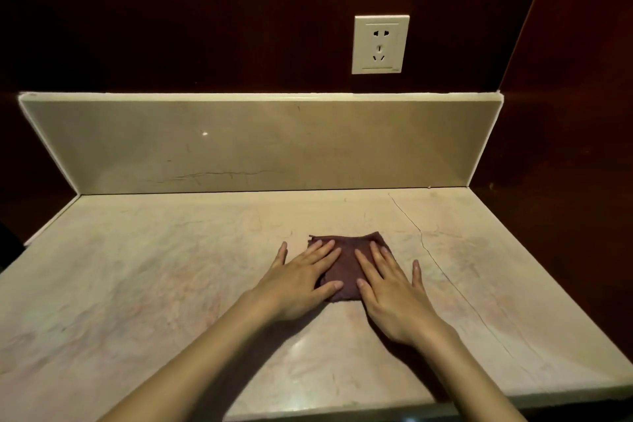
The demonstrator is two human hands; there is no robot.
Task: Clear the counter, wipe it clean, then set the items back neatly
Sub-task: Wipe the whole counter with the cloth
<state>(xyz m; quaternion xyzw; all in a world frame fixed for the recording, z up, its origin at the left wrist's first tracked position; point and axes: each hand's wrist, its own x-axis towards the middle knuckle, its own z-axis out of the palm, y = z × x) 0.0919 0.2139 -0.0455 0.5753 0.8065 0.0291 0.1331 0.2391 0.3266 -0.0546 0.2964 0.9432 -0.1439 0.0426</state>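
Counter [171, 284]: marble, bare, cracked on the right. Cloth [346, 264]: dark, folded, mid-counter. Left hand [301, 281] and right hand [387, 291]: flat, fingers spread, pressing on the cloth, gripping nothing. Risk: uneven pressure may bunch the cloth; its edge could snag the crack [424, 250].

I see both bare forearms reach in from 6 o'clock, converging toward centre. My left hand [298, 279] lies flat, palm down, fingers spread and pointing to 1 o'clock. My right hand [388, 291] lies flat beside it, fingers pointing to 11 o'clock, thumbs nearly meeting.
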